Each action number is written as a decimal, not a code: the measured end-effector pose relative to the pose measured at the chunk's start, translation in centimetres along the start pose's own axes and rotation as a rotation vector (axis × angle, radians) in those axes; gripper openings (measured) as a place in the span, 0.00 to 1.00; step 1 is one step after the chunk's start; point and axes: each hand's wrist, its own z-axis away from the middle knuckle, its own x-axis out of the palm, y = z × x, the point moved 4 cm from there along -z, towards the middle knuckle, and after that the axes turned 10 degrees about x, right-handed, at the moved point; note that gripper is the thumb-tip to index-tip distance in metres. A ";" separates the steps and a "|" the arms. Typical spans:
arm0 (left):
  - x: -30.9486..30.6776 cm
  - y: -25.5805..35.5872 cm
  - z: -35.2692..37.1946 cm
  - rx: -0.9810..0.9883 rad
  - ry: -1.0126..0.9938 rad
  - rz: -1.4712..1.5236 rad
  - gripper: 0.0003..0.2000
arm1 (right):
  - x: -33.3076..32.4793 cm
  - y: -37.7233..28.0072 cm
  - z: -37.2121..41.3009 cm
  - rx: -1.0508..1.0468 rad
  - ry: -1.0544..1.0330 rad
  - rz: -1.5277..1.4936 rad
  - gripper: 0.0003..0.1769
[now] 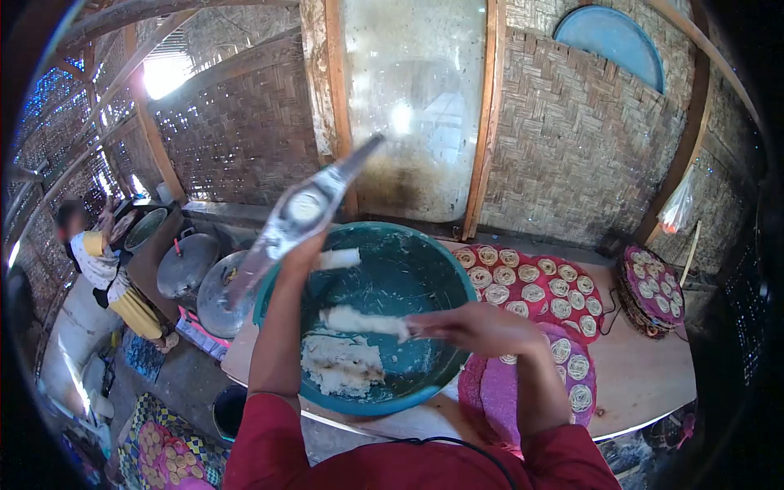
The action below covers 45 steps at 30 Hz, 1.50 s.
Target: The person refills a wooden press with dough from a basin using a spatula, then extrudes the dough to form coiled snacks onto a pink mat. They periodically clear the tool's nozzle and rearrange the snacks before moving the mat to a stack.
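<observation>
My left hand [304, 251] is closed around a metal hand press [304, 208] with two long handles, held tilted above the left side of a green basin [269, 286]. A short white cylinder [339, 259] shows just right of that hand. My right hand [474, 327] reaches over the basin from the right, its fingers closed on the end of a pale dough roll [363, 322]. Below the roll, a flattened lump of dough [343, 365] lies in the basin, and dough smears cover the basin floor.
Right of the basin, coiled noodle rounds [532, 292] lie on red and pink mats on the wooden table [645, 367]. More rounds sit on a basket stack [653, 286]. At left are lidded pots [188, 265], a dark bucket [230, 411] and a person [110, 269] by the stove.
</observation>
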 end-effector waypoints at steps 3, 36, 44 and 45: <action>-4.6 4.1 -2.3 -0.181 0.049 -0.365 0.21 | 9.0 3.6 -5.8 0.319 -0.256 0.582 0.21; 22.9 20.0 23.5 -0.107 -0.973 0.190 0.21 | -3.2 3.7 26.3 0.218 0.979 -0.550 0.42; 31.2 18.9 32.4 0.010 -1.342 0.188 0.16 | -3.8 2.0 32.0 0.333 0.732 0.047 0.51; 32.0 21.2 31.6 0.013 -1.349 0.332 0.16 | -3.9 2.0 32.5 0.347 0.738 0.045 0.51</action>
